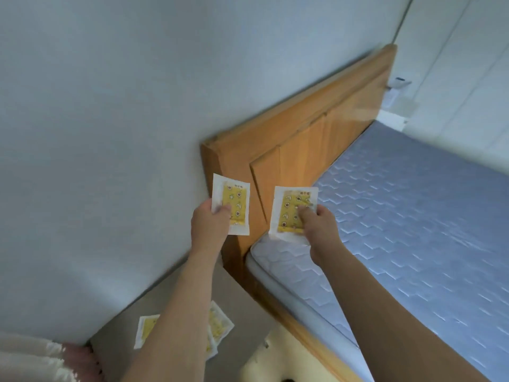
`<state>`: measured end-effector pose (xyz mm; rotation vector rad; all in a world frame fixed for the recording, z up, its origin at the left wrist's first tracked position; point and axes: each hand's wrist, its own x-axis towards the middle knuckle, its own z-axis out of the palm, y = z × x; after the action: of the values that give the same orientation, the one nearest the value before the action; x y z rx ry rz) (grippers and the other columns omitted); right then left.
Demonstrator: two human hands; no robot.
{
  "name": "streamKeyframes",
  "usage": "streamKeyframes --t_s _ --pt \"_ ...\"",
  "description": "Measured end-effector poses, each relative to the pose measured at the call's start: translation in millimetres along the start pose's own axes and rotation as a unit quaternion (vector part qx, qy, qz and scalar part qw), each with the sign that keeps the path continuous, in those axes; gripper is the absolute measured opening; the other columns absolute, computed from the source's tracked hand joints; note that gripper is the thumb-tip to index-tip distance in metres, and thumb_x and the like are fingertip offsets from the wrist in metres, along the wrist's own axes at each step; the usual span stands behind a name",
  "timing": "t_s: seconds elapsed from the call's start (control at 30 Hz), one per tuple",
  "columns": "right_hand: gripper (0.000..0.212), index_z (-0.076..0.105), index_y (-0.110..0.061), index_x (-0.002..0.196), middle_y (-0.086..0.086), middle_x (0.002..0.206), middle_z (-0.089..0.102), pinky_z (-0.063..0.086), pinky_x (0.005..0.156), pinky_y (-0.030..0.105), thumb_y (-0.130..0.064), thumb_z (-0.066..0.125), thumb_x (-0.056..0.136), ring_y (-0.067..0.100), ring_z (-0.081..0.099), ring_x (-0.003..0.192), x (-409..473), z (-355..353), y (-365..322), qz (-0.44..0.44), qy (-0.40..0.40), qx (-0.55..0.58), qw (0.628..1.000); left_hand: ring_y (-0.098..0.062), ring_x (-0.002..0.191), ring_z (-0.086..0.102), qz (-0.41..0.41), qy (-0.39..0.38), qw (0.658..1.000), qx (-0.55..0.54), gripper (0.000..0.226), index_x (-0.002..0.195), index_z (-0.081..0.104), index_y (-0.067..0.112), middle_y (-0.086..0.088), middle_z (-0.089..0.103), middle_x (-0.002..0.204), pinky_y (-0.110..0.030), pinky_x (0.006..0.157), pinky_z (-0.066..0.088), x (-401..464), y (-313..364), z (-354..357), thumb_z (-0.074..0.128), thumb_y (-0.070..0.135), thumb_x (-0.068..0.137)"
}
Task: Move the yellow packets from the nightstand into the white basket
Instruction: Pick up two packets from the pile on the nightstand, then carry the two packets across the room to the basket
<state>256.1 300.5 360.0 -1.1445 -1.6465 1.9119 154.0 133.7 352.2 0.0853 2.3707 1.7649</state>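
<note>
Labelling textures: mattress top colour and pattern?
Pale blue-grey mattress with quilted zigzag stitching, seen in the head view.

Glossy wooden headboard (pixel 303 142), quilted cloth mattress (pixel 413 216), paper-edged yellow packets (pixel 232 206).

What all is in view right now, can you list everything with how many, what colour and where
Packets in the hands: two, yellow with white borders, one in the left grip, one in the right grip, both held up in front of the headboard.
Packets on the nightstand: at least two, yellow and white, one left of the left forearm, more partly hidden behind it.
Nightstand: one, grey-beige top, between wall and bed.
Headboard: one, orange-brown wood, against the wall.
Mattress: one, blue-grey quilted, right side.
Wall: pale grey-white, left.
White basket: not clearly in view.
Left hand: pinches a packet.
Right hand: pinches a packet.
</note>
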Motion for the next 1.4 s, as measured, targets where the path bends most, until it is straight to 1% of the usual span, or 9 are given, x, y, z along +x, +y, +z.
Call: streamKeyframes --t_s 0.17,0.33,0.47,0.6,0.8,0.97,1.13,1.27,1.4 --pt "0.014 0.065 -0.013 0.105 0.006 0.1 0.072 0.058 0.08 0.043 -0.018 0.056 0.095 0.025 0.069 0.09 -30 -107 -12 -0.009 0.117 0.016 0.993 -0.007 0.078 0.065 0.057 -0.09 0.994 -0.007 0.011 0.104 0.067 0.021 0.008 0.069 0.092 -0.02 0.062 0.049 -41 45 64 0.062 0.022 0.093" --pt "0.014 0.065 -0.007 0.103 0.009 0.097 0.069 0.055 0.08 0.041 -0.013 0.057 0.093 0.027 0.065 0.086 -77 -242 -17 -0.026 0.245 0.084 0.965 -0.015 0.088 0.068 0.099 -0.218 0.971 -0.015 0.013 0.101 0.068 0.019 0.007 0.072 0.094 -0.03 0.073 0.053 -123 85 149 0.058 0.019 0.093" --pt "0.015 0.064 -0.007 0.102 0.007 0.094 0.068 0.051 0.07 0.032 -0.009 0.052 0.092 0.025 0.062 0.082 -127 -348 -11 -0.038 0.3 0.123 0.945 -0.008 0.075 0.066 0.125 -0.284 0.95 -0.032 0.012 0.088 0.068 0.025 0.013 0.07 0.083 -0.023 0.062 0.046 -220 111 225 0.06 0.017 0.092" --pt "0.017 0.061 -0.016 0.088 0.006 0.096 0.067 0.049 0.076 0.035 -0.007 0.047 0.091 0.026 0.062 0.086 -207 -488 7 -0.038 0.37 0.155 0.915 -0.01 0.073 0.067 0.14 -0.385 0.911 -0.038 0.011 0.091 0.07 0.022 0.009 0.073 0.083 -0.023 0.063 0.047 -360 126 316 0.06 0.018 0.091" --pt "0.018 0.058 -0.021 0.084 0.001 0.092 0.066 0.051 0.082 0.038 -0.008 0.051 0.094 0.024 0.062 0.088 -335 -669 54 -0.067 0.478 0.224 0.847 -0.01 0.07 0.066 0.18 -0.519 0.835 -0.036 0.01 0.085 0.069 0.023 0.009 0.072 0.079 -0.023 0.061 0.045 -576 139 426 0.062 0.018 0.09" --pt "0.014 0.065 -0.021 0.09 0.002 0.09 0.069 0.052 0.065 0.031 -0.011 0.056 0.094 0.021 0.065 0.08 -432 -773 103 -0.079 0.548 0.301 0.777 -0.007 0.069 0.067 0.175 -0.608 0.774 -0.025 0.008 0.094 0.07 0.02 0.01 0.072 0.082 -0.022 0.059 0.045 -732 138 488 0.064 0.017 0.09" --pt "0.011 0.067 -0.019 0.091 0.003 0.093 0.07 0.054 0.079 0.035 -0.012 0.059 0.093 0.024 0.066 0.084 -502 -873 152 -0.083 0.626 0.362 0.686 -0.004 0.071 0.066 0.198 -0.676 0.71 0.008 0.009 0.096 0.069 0.02 0.009 0.073 0.085 -0.021 0.058 0.044 -864 132 550 0.062 0.017 0.091" --pt "0.01 0.07 -0.015 0.094 0.01 0.101 0.073 0.055 0.082 0.039 -0.01 0.062 0.089 0.028 0.068 0.085 -533 -962 182 -0.076 0.665 0.386 0.635 -0.008 0.075 0.068 0.202 -0.701 0.684 0.016 0.01 0.097 0.07 0.017 0.007 0.074 0.088 -0.022 0.061 0.045 -954 128 617 0.063 0.017 0.091" --pt "0.009 0.068 -0.014 0.088 0.007 0.092 0.071 0.055 0.084 0.04 -0.008 0.061 0.09 0.027 0.067 0.084 -552 -1069 187 -0.084 0.684 0.375 0.621 -0.008 0.075 0.068 0.186 -0.724 0.664 0.005 0.01 0.095 0.07 0.019 0.009 0.073 0.086 -0.023 0.061 0.047 -1045 131 694 0.063 0.017 0.09"
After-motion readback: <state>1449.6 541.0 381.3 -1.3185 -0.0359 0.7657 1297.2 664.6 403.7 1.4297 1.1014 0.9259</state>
